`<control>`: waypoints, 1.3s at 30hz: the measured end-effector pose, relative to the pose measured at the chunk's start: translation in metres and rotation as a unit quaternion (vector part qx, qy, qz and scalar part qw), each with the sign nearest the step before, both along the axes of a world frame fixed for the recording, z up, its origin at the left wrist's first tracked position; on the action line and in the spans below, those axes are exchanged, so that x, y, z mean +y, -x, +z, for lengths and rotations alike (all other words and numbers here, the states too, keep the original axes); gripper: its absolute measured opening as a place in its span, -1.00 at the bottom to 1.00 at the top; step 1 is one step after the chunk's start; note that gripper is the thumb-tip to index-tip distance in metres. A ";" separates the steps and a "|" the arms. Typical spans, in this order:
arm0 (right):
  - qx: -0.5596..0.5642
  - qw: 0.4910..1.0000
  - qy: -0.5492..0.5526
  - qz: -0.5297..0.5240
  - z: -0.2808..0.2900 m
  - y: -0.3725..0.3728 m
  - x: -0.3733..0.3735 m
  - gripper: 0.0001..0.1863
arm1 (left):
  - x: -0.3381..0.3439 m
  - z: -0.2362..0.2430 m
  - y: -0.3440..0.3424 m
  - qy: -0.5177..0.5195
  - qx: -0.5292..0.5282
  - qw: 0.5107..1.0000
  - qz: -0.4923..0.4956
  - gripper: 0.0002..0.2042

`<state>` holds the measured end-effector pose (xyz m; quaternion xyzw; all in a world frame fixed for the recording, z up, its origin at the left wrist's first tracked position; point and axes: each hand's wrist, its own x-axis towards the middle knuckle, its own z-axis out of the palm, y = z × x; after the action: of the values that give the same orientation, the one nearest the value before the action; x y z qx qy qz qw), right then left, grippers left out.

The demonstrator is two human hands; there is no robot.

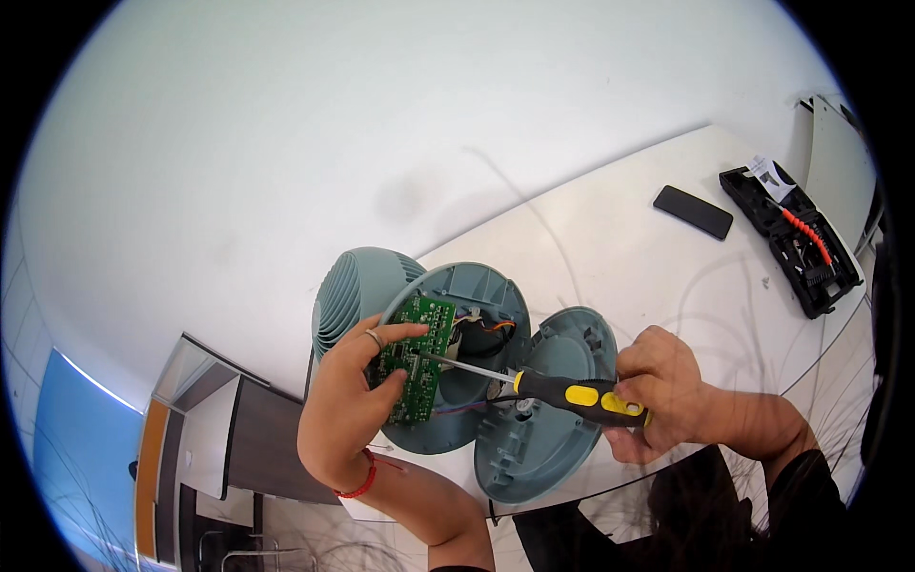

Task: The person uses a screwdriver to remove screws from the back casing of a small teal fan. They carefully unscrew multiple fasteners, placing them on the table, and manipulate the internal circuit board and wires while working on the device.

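Note:
A grey-green fan [335,303] lies on its side on the white table, its round base [467,276] opened. My left hand [341,396] grips a green circuit board [435,329] at that opening, with thumb and fingers over its face. In my right hand [667,396] is a black and yellow screwdriver [562,393], its handle gripped by the closed fingers. The screwdriver's shaft points left, and its tip meets the board's face near my left fingers. Coloured wires [491,326] run inside the base behind the board. The detached round cover [543,448] leans beside the base, under the screwdriver.
On the white table [639,257], a black phone [694,212] lies toward the far right. Beyond it is an open black tool case [796,238] with an orange flexible shaft [808,238]. Small screws [765,282] lie near the case. A dark-fronted cabinet [276,439] stands at left.

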<state>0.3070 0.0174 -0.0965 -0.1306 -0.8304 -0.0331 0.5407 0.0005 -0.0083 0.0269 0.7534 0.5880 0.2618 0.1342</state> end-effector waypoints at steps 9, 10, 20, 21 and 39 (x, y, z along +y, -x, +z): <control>0.023 1.000 0.019 0.008 -0.003 -0.003 0.001 -0.58 | 0.000 -0.001 -0.002 -0.012 0.019 1.000 0.001 -0.56; 0.016 1.000 -0.012 0.003 -0.004 -0.002 0.002 -0.57 | 0.000 -0.001 -0.001 -0.013 0.022 1.000 0.003 -0.56; -0.008 0.998 -0.047 -0.032 -0.017 -0.001 0.001 -0.62 | 0.001 -0.003 -0.010 0.000 0.016 0.999 0.049 -0.57; 0.018 0.997 -0.066 -0.021 -0.019 0.003 0.004 -0.64 | 0.001 -0.003 -0.011 0.001 0.018 0.999 0.046 -0.59; -0.037 0.999 0.000 0.021 -0.010 -0.001 -0.007 -0.59 | 0.009 -0.011 -0.010 -0.021 0.054 0.998 0.024 -0.66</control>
<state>0.3080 0.0102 -0.1066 -0.1122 -0.8525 -0.0269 0.5098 0.0104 0.0006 0.0161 0.7547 0.6068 0.2360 0.0804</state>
